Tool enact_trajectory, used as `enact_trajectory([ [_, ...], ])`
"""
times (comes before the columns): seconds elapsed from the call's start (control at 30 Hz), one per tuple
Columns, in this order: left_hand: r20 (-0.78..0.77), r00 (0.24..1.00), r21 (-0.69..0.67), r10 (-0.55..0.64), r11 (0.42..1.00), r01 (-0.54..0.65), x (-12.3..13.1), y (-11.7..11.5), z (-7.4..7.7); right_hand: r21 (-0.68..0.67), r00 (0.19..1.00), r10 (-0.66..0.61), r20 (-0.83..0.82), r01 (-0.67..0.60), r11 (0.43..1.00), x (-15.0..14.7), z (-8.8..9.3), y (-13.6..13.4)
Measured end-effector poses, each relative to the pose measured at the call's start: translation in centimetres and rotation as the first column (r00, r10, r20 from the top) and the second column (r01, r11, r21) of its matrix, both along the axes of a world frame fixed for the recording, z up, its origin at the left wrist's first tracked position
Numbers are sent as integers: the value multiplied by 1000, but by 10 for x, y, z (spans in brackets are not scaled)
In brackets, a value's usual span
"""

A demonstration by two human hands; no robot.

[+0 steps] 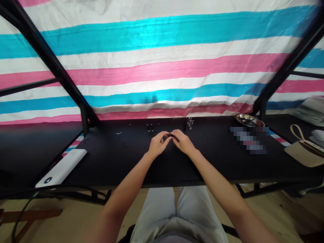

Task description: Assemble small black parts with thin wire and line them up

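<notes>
My left hand point(157, 144) and my right hand point(182, 141) meet over the middle of a black table point(121, 158). Both pinch a small dark part point(169, 135) between their fingertips; it is too small to name. Just beyond the hands stand two small dark cylinders point(150, 127). A cluster of similar small parts point(189, 124) with bits of white lies to their right, and a short row of tiny dark pieces point(177, 118) sits near the table's far edge.
A white power bank point(62, 167) with a cable lies at the table's left front corner. A metal dish point(248, 119) stands far right, a beige pouch point(305, 151) beyond it. Black frame posts point(84, 119) rise at both sides. A striped tarp point(162, 64) hangs behind.
</notes>
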State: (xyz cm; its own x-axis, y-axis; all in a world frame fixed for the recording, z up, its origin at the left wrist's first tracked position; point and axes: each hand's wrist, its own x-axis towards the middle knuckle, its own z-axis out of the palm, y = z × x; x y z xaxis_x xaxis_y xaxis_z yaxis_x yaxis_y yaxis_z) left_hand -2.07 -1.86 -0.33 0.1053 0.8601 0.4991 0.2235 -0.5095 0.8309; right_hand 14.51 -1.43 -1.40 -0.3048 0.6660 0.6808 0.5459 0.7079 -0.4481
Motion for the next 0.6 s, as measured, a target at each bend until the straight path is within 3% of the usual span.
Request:
enact_trajectory([
  [0.13, 195, 979, -124, 57, 992, -33, -1, 5, 4, -122, 960, -37, -277, 3, 993, -13, -9, 5],
  [0.23, 440, 875, -280, 204, 957, -82, -9, 17, 4, -286, 930, -55, -364, -56, 956, -23, -20, 15],
  [0.3, 572, 761, -381, 306, 921, -85, -17, 26, 4, -350, 945, -77, -319, -42, 936, -30, -24, 25],
  [0.43, 698, 562, -538, 443, 843, 4, -27, 35, 5, -343, 995, -92, -45, 71, 936, -47, -20, 52],
  [0.6, 712, 527, -575, 464, 816, 57, -27, 33, 6, -397, 973, -151, 177, 211, 893, -77, -13, 84],
])
